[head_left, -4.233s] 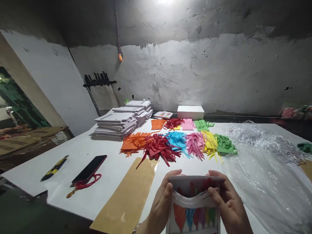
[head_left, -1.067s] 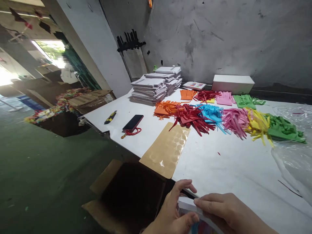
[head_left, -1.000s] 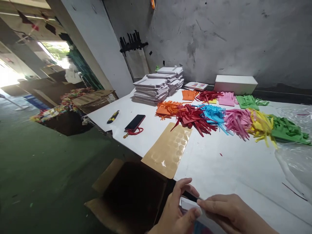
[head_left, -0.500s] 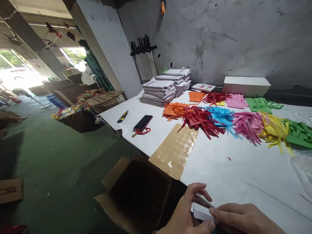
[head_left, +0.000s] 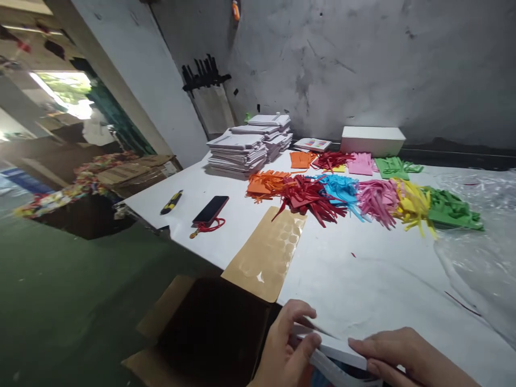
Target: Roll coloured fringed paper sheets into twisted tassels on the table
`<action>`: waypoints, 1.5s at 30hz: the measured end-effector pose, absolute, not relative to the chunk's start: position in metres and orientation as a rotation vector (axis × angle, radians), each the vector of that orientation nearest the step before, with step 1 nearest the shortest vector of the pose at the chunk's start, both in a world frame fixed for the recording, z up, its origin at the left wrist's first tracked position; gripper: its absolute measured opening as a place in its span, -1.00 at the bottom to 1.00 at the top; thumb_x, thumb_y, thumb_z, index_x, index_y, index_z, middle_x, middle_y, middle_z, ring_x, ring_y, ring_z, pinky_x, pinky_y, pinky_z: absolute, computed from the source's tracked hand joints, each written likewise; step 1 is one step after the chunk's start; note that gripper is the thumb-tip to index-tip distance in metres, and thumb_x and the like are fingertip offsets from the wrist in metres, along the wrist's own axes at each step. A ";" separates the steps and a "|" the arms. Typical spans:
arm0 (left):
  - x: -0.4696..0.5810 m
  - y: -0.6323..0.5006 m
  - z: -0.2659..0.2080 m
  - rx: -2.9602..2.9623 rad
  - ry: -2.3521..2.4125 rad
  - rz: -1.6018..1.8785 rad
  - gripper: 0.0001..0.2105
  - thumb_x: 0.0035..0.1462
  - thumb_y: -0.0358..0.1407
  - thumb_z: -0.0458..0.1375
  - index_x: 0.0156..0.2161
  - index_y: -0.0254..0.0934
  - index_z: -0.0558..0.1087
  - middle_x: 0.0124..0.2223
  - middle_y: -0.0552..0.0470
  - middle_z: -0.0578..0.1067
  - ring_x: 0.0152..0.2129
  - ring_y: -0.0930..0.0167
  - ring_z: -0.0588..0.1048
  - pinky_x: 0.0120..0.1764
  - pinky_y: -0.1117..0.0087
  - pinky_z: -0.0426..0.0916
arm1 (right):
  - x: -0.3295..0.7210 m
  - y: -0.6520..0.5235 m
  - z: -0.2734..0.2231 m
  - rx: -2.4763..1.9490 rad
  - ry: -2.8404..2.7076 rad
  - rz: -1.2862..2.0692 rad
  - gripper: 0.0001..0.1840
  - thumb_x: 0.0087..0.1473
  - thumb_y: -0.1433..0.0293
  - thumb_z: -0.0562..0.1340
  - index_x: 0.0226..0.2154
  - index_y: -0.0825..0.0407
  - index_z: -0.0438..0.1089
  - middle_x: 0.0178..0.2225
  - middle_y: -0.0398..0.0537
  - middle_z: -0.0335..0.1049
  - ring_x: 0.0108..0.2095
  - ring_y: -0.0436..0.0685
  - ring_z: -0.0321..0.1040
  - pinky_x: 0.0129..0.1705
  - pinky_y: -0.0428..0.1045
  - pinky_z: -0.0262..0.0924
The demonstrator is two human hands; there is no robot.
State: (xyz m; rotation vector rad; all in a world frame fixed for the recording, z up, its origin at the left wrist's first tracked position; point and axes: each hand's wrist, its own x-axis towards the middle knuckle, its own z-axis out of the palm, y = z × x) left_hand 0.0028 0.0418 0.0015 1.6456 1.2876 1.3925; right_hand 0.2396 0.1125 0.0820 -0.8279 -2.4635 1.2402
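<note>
At the table's near edge my left hand (head_left: 282, 346) is curled round one end of a white, box-like paper packet (head_left: 341, 350), thumb on its near side. The fingers of my right hand (head_left: 407, 352) pinch the packet's other end. A gap between its white edges shows some blue and red inside; its lower part is cut off by the frame. Just beyond my left hand lies a tan sheet of round clear stickers (head_left: 256, 263), overhanging the table edge slightly.
Tasselled paper bundles, including red ones (head_left: 312, 199), lie across the white table (head_left: 342, 290). Behind them stand white packet stacks (head_left: 237, 153) and a white box (head_left: 373, 141). A phone (head_left: 210, 209) and cutter (head_left: 171, 202) lie left. Below gapes an open carton (head_left: 209, 333); clear plastic (head_left: 484, 258) lies right.
The view has swung to the right. Both hands keep hold of the white packet, which now shows more of its white edge and opening. My left thumb has moved up onto it.
</note>
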 end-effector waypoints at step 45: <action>0.061 0.056 0.016 2.471 1.207 1.493 -0.78 0.36 -0.34 0.04 -0.31 -0.22 0.48 -0.33 0.07 0.53 -0.42 0.44 0.46 -0.04 0.23 0.24 | 0.258 0.107 0.075 -0.819 -2.344 1.545 -0.67 0.38 0.29 0.02 -0.35 0.00 0.38 -0.40 -0.23 0.37 -0.40 -0.04 0.23 -0.27 -0.15 0.07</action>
